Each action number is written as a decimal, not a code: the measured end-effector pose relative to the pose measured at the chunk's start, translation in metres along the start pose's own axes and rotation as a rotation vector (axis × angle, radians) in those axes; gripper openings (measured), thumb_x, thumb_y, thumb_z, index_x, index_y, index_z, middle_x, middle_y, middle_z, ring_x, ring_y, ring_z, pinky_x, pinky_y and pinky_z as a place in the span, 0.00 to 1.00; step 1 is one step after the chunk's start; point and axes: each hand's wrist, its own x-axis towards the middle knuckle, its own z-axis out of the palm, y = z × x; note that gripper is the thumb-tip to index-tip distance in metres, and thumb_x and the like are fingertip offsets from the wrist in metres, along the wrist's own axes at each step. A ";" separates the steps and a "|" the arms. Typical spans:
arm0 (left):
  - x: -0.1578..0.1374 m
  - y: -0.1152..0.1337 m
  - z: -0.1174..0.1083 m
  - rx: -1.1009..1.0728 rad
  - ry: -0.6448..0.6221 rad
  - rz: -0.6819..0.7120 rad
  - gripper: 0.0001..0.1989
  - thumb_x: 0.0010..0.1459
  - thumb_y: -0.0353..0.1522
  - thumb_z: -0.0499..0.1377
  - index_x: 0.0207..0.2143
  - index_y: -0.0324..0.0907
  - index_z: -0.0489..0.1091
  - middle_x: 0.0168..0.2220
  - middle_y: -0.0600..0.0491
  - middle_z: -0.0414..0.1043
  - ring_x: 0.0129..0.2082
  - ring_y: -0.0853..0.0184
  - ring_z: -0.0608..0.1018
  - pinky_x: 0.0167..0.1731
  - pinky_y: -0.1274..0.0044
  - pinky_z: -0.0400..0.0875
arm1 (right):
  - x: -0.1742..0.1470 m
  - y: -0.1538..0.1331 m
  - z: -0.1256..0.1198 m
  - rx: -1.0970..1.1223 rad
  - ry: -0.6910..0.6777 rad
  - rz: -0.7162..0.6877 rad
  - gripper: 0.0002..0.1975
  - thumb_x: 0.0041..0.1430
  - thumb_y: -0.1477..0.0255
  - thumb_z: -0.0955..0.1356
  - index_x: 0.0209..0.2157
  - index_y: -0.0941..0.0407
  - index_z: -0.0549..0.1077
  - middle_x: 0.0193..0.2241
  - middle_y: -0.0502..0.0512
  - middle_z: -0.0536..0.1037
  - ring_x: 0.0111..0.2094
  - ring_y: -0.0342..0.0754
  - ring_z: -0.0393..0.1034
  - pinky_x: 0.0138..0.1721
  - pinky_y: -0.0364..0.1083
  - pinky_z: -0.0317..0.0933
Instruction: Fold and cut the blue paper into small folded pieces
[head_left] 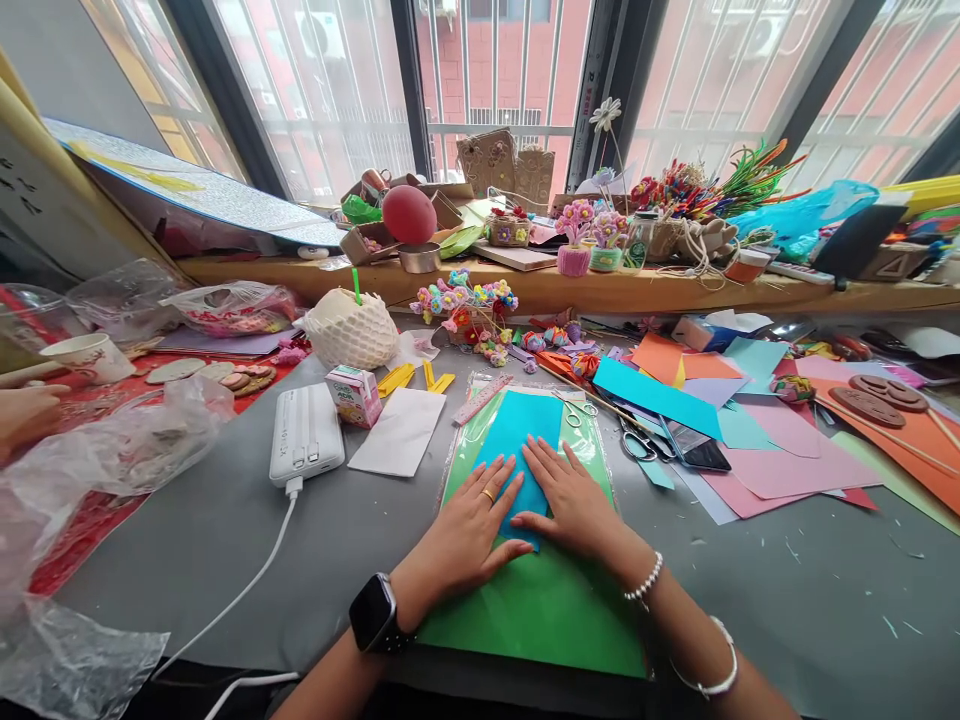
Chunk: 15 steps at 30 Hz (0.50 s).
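Two scissors (609,422) right of centre, power bank (305,434) left — left hand (466,530) and right hand (574,503) pressed flat, fingers spread, on blue paper (519,432).

I see bare grey tabletop (225,540) to the left of the green sheet (540,610), crossed only by the white cable (255,575) that runs from the power bank (305,435). Behind that gap lie a white paper (399,432) and a small carton (354,394), close together. To the right, the tabletop (810,590) is open toward the near edge, with only small scraps on it. Farther back on that side, scissors (637,435), a phone (696,447) and overlapping coloured sheets (780,460) block a low pass. The far left is crowded by crumpled plastic bags (112,440). Straight ahead, the clump of small craft flowers (465,300) and the netted round object (351,330) stand in front of the window ledge (600,290).
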 end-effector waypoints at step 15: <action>0.001 0.006 0.008 0.128 0.052 -0.029 0.26 0.59 0.41 0.42 0.55 0.33 0.52 0.58 0.41 0.47 0.58 0.56 0.50 0.53 0.63 0.51 | -0.022 -0.008 0.005 -0.086 0.247 0.162 0.28 0.59 0.58 0.53 0.55 0.63 0.53 0.52 0.63 0.62 0.54 0.53 0.54 0.55 0.63 0.33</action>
